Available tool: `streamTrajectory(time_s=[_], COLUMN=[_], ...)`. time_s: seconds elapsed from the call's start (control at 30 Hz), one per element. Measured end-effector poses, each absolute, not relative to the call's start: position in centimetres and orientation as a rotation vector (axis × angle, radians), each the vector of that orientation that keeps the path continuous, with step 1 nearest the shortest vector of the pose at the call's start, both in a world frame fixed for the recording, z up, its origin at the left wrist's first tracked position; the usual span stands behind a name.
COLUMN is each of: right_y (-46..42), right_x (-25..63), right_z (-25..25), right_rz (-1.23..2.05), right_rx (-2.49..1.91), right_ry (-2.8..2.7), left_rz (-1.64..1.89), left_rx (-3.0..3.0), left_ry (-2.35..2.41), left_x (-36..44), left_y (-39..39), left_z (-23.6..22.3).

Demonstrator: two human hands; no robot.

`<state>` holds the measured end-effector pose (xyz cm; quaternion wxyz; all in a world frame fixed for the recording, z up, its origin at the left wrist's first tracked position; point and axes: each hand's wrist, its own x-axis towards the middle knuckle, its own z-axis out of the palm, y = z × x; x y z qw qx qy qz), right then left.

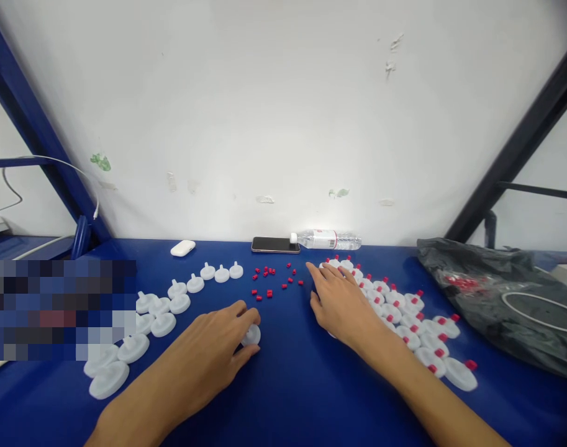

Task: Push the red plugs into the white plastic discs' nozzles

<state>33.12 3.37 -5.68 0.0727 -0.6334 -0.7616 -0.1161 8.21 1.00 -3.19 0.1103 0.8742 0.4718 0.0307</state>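
My left hand (222,347) is closed around a white nozzle cap (251,335), gripping its round rim between thumb and fingers. Over the left edge of the group of red-tipped nozzle caps (397,313) lies my right hand (339,301), its fingers stretched forward and thumb apart. A sliver of white shows below that palm, too hidden to name. Small red tips (269,293) are scattered on the blue table (283,385) between the hands. To the left, several white nozzle caps (164,324) without red tips stand in a curved band.
Along the wall lie a phone (276,245), a clear water bottle (327,239) and a white earbud case (183,248). A dark plastic bag (502,310) with more red pieces on it sits at the right. Blurred blocks cover part of the left side.
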Motion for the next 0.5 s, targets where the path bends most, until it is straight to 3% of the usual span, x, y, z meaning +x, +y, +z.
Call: streamTrajectory(time_s=[0.5], right_y=[4.6], right_x=[34.8], right_z=[-5.6], right_rz=[-0.304], right_rx=[-1.917], right_ry=[-2.371], left_rz=[0.112], left_rx=[2.57], left_ry=[1.381], left_x=[8.3], left_y=[1.1], left_z=[-3.1])
